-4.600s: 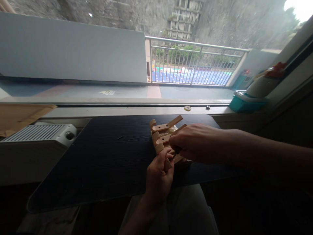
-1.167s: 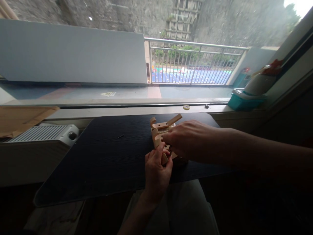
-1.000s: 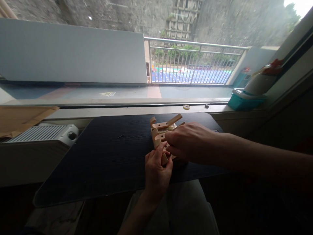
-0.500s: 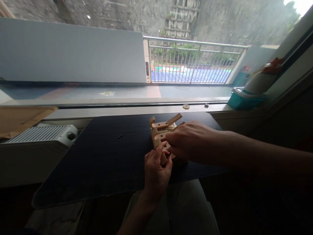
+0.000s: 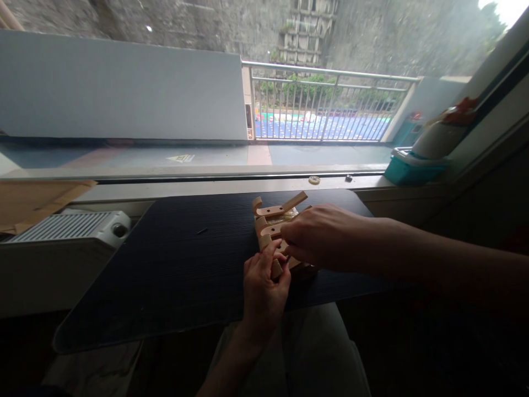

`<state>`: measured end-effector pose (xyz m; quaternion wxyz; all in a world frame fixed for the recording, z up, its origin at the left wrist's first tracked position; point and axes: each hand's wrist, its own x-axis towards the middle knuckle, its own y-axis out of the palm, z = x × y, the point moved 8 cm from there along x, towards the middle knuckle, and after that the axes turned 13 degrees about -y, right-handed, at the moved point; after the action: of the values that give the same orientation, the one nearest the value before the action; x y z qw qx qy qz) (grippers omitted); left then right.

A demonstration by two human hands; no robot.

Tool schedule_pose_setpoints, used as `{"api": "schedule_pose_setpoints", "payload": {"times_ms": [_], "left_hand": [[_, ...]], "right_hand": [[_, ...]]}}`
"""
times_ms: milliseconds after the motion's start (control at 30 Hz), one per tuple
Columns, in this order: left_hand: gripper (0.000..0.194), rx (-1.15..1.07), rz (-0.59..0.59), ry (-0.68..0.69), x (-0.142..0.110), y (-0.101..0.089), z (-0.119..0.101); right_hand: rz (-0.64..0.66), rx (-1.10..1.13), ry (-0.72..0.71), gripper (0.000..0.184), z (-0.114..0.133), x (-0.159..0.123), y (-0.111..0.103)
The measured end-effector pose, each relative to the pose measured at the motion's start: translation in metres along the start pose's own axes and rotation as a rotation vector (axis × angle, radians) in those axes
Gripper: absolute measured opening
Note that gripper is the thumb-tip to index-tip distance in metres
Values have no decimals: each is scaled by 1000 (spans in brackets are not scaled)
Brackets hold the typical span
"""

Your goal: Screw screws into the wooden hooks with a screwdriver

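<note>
Brown sheet (image 5: 45, 201): flat card or paper, its edge overhanging a ribbed white radiator (image 5: 68, 226).

Black table (image 5: 165, 275): fine-grained, rounded at the corners, standing close to the windowsill (image 5: 206, 188), probably for the daylight.

Thin dark piece (image 5: 202, 230): slim and straight like a screw or pin, lying well apart from the wood — perhaps set there to be within reach.

Left hand (image 5: 266, 281): fingers closed round the nearest hook (image 5: 276, 269) of the rack, likely to brace it against pushing or twisting.

Wooden rack (image 5: 270, 212): pale and smooth, resting toward the table's right part, beneath both hands; curved lips on the left, slanted pegs on the right, dark round spots along the flat strips, crinkly clear film (image 5: 291, 213) between them.

Right hand (image 5: 314, 234): reaches across from the right; fingers drawn in narrow, seemingly round a slim dark tool (image 5: 288, 258) — only a sliver shows, so its shape I cannot tell.

Pale ring (image 5: 314, 180): flat and round, like a tape roll, on the sill near a small dark lump (image 5: 349, 178), both out of the hands' way.

Teal box (image 5: 413, 170): plastic-looking, pale-rimmed, tucked into the corner.
</note>
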<state>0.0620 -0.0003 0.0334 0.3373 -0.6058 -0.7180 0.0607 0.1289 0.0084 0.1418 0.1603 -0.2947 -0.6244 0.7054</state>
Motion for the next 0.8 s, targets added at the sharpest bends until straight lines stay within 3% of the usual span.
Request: {"api": "schedule_pose_setpoints", "payload": {"times_ms": [167, 333, 533, 700, 800], "left_hand": [[46, -15, 15, 3, 0, 1, 2], [43, -25, 14, 0, -1, 1, 3], [44, -31, 32, -12, 0, 3, 5], [44, -32, 4, 6, -1, 2, 4], [43, -27, 26, 4, -1, 2, 5]], "right_hand": [[27, 6, -8, 15, 0, -4, -7], [-26, 103, -68, 14, 4, -3, -7], [-10, 21, 22, 14, -5, -7, -8], [-1, 106, -81, 14, 4, -4, -5], [-68, 96, 2, 21, -4, -2, -4]]}}
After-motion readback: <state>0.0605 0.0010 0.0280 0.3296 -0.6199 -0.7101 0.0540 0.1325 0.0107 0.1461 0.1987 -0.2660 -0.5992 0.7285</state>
